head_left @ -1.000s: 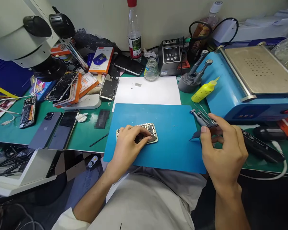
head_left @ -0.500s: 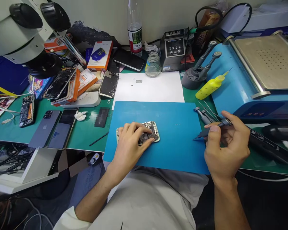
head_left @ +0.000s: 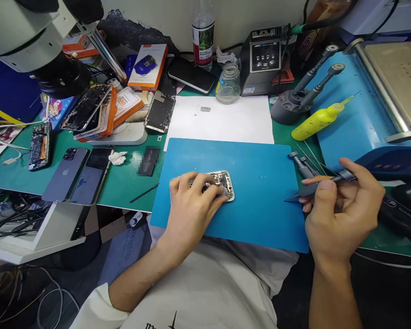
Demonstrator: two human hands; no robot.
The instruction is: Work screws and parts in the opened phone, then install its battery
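Note:
An opened phone (head_left: 222, 181) with its insides exposed lies on the blue mat (head_left: 260, 183). My left hand (head_left: 192, 205) covers most of it, fingers curled down and pressing on its parts. My right hand (head_left: 342, 210) hovers over the mat's right edge, closed on a thin pointed tool like tweezers (head_left: 311, 188), whose tip points left toward the phone. A gap of bare mat separates the tool's tip from the phone.
A microscope (head_left: 37, 41) hangs over the left. Phones (head_left: 77, 176) and boxes crowd the green mat on the left. White paper (head_left: 222, 121), a glass jar (head_left: 228, 82), a soldering station (head_left: 265, 59), a yellow bottle (head_left: 317, 121) and a blue machine (head_left: 366, 114) fill the back and right.
The view has tilted down and shifted. My right hand lifted the pointed tool off the bench's right side and turned it toward the phone. My left hand stayed on the phone.

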